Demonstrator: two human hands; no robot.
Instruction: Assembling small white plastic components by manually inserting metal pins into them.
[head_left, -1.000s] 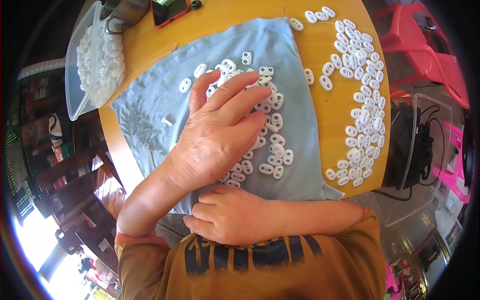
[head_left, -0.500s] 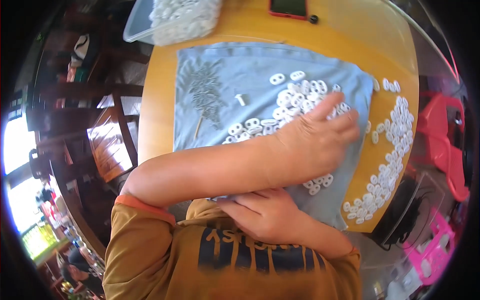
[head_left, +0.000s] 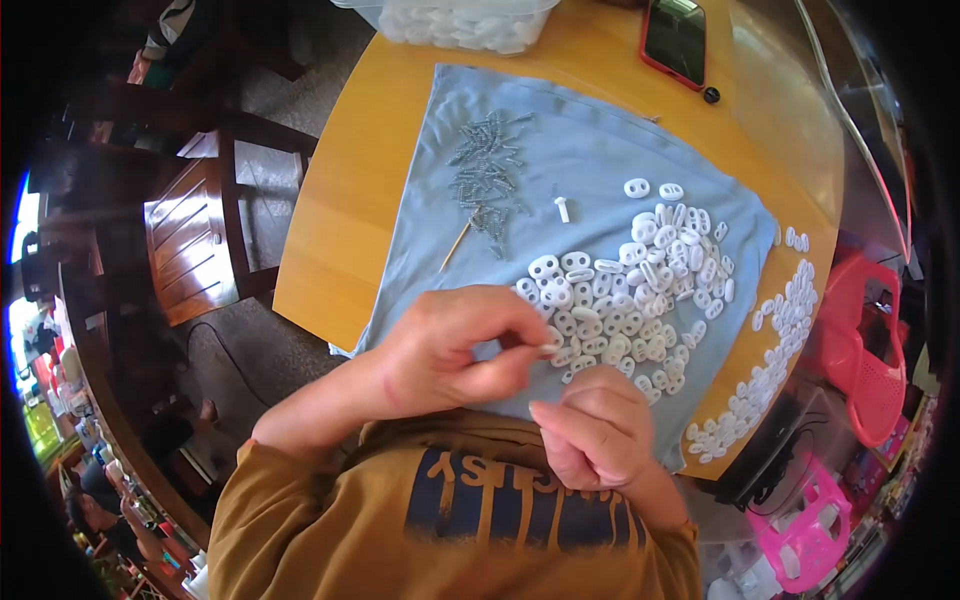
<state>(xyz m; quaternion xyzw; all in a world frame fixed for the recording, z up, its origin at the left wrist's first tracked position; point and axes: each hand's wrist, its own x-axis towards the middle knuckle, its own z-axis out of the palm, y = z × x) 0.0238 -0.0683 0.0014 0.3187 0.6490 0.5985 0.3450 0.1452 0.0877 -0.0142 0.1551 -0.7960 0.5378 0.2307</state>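
My left hand is held over the near edge of the light blue cloth, its fingers curled in toward the thumb. A small whitish spot shows at its fingertips; I cannot tell whether it is a nail or a piece. Close to my chest, my right hand is closed with the thumb over the fingers, and whatever it may hold is hidden. Beyond both hands spreads a heap of white oval two-hole cord-lock pieces. A small white T-shaped peg lies apart, left of a pile of thin grey metal springs' far side, no hand near it.
Small grey metal springs lie in a pile beside a thin wooden stick. More white oval pieces line the right table edge. A clear tub of white parts and a red-edged phone stand at the back.
My left hand has come back from the right side of the white heap toward my body. My right hand has moved right, out from under the left forearm. The view has shifted.
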